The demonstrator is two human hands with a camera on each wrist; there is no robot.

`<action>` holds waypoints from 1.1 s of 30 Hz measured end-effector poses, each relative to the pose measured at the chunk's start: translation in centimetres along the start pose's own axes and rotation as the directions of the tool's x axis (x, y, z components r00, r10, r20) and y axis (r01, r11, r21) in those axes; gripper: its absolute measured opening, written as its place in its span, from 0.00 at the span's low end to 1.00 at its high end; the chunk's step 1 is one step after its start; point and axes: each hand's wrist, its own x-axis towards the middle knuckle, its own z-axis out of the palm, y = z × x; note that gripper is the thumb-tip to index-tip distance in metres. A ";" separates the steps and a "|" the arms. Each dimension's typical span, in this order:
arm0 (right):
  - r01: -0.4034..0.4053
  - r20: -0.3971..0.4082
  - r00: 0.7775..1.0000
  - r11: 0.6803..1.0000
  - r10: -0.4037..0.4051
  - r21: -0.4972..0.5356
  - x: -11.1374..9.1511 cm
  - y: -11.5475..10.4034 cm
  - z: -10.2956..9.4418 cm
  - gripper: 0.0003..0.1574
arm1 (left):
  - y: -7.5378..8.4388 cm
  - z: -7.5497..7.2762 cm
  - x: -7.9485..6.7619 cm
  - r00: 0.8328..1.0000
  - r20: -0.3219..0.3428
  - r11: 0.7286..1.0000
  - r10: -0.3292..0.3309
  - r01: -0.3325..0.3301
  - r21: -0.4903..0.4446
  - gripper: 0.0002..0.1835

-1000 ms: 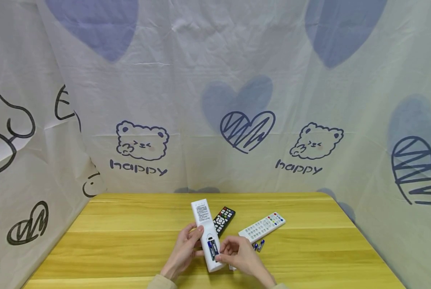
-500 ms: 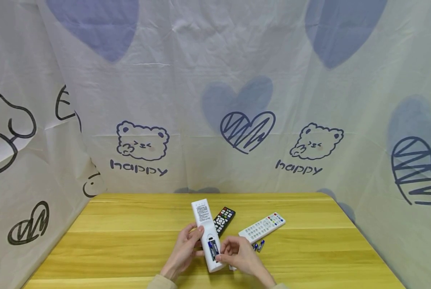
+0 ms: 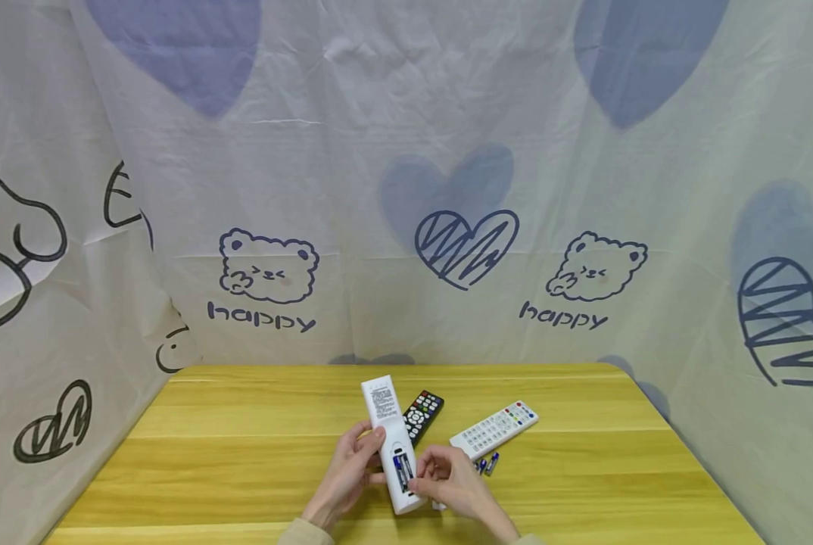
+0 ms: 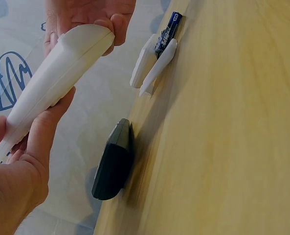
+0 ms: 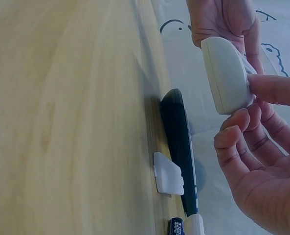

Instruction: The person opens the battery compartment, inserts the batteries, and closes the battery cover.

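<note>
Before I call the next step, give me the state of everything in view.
Held white remote: raised, back up, uncovered.
Inserted batteries: exposed; full seating unclear.
Left hand: gripping that remote.
Right hand: holding its near end.
Black remote: lying, buttons up.
Other white remote: lying, buttons up.
Loose batteries: lying beside it.
White cover: detached, set down.

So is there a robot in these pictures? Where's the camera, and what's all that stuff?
No robot here, just a person's two bare hands. The wide picture is from a camera on the person's head; the closer ones are from cameras on the wrists. The left hand holds a white remote with its back showing, and you can see batteries in its open slot. The right hand touches it near that slot. On the wooden table lie a black remote, a second white remote with loose batteries near it, and a small white piece, perhaps a battery cover.
</note>
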 end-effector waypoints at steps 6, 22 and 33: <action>-0.029 -0.015 0.999 0.999 0.028 -0.043 0.0 0.1 0.1 0.12 | 0.0 0.0 0.0 1.000 -0.003 1.000 0.001 -0.001 -0.003 0.29; -0.028 -0.153 0.988 0.953 -0.019 -0.300 0.3 1.2 -0.2 0.15 | 0.0 0.2 0.0 0.996 -0.084 1.000 0.009 -0.009 -0.008 0.28; -0.170 -0.120 0.984 0.875 0.129 -0.453 -0.8 1.5 -0.4 0.14 | 0.1 0.0 0.0 0.995 -0.100 1.000 0.005 -0.005 -0.005 0.30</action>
